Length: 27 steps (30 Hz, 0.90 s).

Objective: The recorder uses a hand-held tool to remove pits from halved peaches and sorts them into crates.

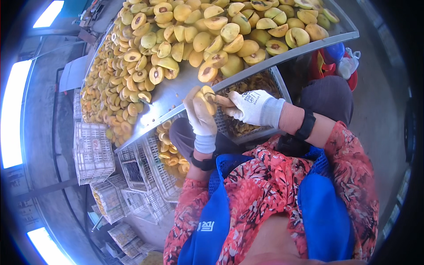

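Observation:
My left hand [201, 117], in a white knitted glove with a tan palm coating, holds a cut yellow peach [208, 103] at the near rim of the metal table [179, 88]. In my right hand [255, 107], gloved the same way, is a tool with a wooden handle [223, 101]. Its tip meets the cut side of the peach; the working end is too small to make out. Many halved yellow peaches [215, 22] lie heaped on the table beyond my hands, some with brown pit hollows facing up.
The table's raised metal rim [298, 53] runs slantwise before me. Below it stands a crate of brownish scraps [246, 124]. By my left knee is a crate holding peach halves [170, 154]. White plastic crates [94, 152] stand at the left. A red container [352, 78] with bags sits at right.

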{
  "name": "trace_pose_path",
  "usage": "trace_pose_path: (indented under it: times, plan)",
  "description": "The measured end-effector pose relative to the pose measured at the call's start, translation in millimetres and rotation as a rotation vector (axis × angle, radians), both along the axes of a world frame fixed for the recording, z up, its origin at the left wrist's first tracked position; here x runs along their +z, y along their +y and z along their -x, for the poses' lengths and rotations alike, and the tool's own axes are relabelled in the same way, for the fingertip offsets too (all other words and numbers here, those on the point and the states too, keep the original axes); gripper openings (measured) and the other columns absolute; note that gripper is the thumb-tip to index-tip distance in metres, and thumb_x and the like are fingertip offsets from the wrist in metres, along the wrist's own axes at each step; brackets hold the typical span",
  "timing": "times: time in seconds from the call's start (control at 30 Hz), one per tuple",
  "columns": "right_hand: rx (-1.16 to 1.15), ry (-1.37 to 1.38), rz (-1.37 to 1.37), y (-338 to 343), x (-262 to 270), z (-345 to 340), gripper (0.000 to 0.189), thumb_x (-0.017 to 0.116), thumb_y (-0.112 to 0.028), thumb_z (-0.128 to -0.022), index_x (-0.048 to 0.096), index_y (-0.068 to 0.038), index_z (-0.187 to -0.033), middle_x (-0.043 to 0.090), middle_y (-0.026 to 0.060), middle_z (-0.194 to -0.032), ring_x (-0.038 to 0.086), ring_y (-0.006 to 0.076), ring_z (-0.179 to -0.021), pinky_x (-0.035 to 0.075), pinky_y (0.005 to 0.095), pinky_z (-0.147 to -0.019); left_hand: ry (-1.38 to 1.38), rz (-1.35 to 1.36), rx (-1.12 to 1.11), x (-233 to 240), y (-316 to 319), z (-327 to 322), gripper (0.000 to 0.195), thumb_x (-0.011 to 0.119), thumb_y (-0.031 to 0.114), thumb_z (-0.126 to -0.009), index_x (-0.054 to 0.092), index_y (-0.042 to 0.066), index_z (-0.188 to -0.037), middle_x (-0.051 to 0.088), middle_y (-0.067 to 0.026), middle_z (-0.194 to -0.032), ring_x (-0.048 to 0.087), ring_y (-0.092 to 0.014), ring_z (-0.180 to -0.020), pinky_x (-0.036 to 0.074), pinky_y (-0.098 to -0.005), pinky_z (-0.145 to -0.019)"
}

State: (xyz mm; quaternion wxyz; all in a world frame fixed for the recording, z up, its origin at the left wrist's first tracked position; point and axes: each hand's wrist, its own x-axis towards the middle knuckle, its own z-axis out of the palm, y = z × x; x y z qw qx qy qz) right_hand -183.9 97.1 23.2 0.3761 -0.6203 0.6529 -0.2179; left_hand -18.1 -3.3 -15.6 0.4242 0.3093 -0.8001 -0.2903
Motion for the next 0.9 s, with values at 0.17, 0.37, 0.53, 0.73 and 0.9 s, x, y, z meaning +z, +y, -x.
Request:
trace_pose_path:
  times: [0.17,0.37,0.53,0.73,0.9]
  plan:
    - [0.035,-0.008,-0.003,1.5,-19.1,-6.1,0.046,0.045,-0.046,-0.096,0.05,-0.001,-0.103,0.066,0.0253,-0.091,0.064,0.0412,-0.088,0.049,0.048,-0.077,0.067,-0.472,-0.082,11.5,-4.3,-3.6,0.039,0.036,0.03,-0.102,0.059,-0.002,-0.109,0.06,-0.0113,-0.105,0.057,-0.019,-0.095,0.046,-0.0323,-0.087]
    - [-0.103,-0.276,0.081,-0.7,-41.3,-21.1,0.049,0.048,-0.046,-0.095,0.056,0.002,-0.102,0.066,0.0252,-0.089,0.064,0.0409,-0.085,0.048,0.046,-0.076,0.304,-0.904,-0.145,9.8,4.8,3.1,0.039,0.042,0.032,-0.101,0.054,0.0,-0.119,0.059,-0.0101,-0.108,0.057,-0.018,-0.097,0.047,-0.0323,-0.088]
    - [-0.111,-0.508,-0.191,6.0,6.7,-13.9,0.042,0.052,-0.041,-0.095,0.055,0.0,-0.1,0.059,0.0116,-0.067,0.058,0.0209,-0.057,0.044,0.0366,-0.053,0.315,-0.266,0.067,-14.3,2.6,9.8,0.04,0.056,0.03,-0.097,0.053,0.0,-0.123,0.063,-0.0113,-0.099,0.063,-0.02,-0.089,0.053,-0.0307,-0.081]
    - [0.081,-0.886,-0.553,-0.4,-1.6,1.2,0.03,0.052,-0.039,-0.096,0.052,-0.009,-0.096,0.047,-0.0011,-0.06,0.044,0.0081,-0.044,0.035,0.0252,-0.039,0.259,-0.566,-0.24,0.8,-10.1,-8.2,0.044,0.059,0.033,-0.095,0.055,-0.003,-0.119,0.066,-0.0137,-0.097,0.066,-0.021,-0.084,0.055,-0.0318,-0.077]
    - [-0.091,-0.284,0.234,0.5,-62.8,-33.4,0.035,0.053,-0.042,-0.095,0.052,-0.007,-0.095,0.049,0.0012,-0.064,0.047,0.0093,-0.048,0.04,0.0271,-0.043,0.482,-0.461,-0.042,-12.2,4.1,11.3,0.045,0.059,0.035,-0.095,0.056,-0.004,-0.118,0.066,-0.0143,-0.099,0.066,-0.023,-0.085,0.055,-0.0316,-0.078]
